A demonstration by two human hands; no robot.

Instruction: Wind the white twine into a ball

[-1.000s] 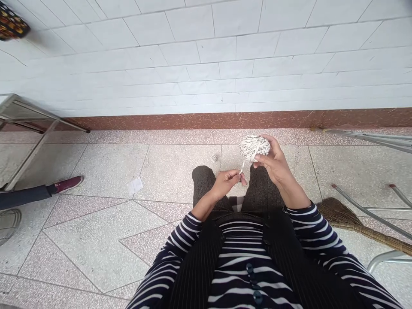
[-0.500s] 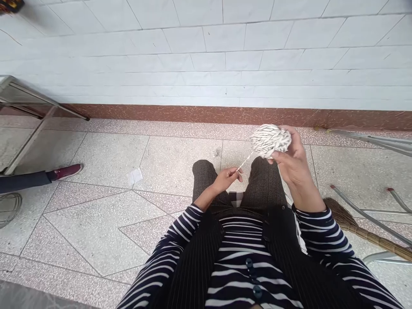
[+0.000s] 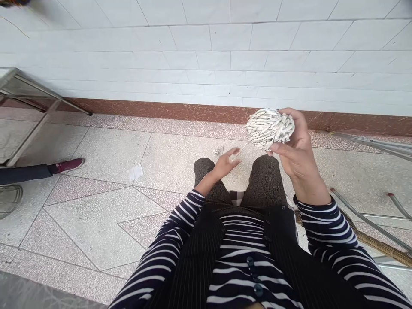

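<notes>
A thick ball of white cord with dark flecks (image 3: 270, 128) is held up beyond my knees. My right hand (image 3: 298, 150) grips it from the right, thumb on the near side and fingers behind it, partly hidden. From the ball's lower left a short, blurred strand of cord (image 3: 246, 148) runs toward my left hand (image 3: 226, 164). That hand is beside the strand with thumb and fingers apart; I see nothing pinched between them. On the floor just past its fingertips lies a small light-coloured tuft or scrap (image 3: 216, 152).
A metal-framed table (image 3: 35, 124) stands at the left, near another person's maroon shoe (image 3: 69, 165). White paper (image 3: 135, 172) lies on the floor. At the right are metal chair legs (image 3: 357, 219) and a straw broom (image 3: 383, 246). A tiled wall (image 3: 225, 64) stands ahead.
My left hand has opened from its pinch on the strand and moved slightly away from me. My right hand has raised the ball a little and turned it.
</notes>
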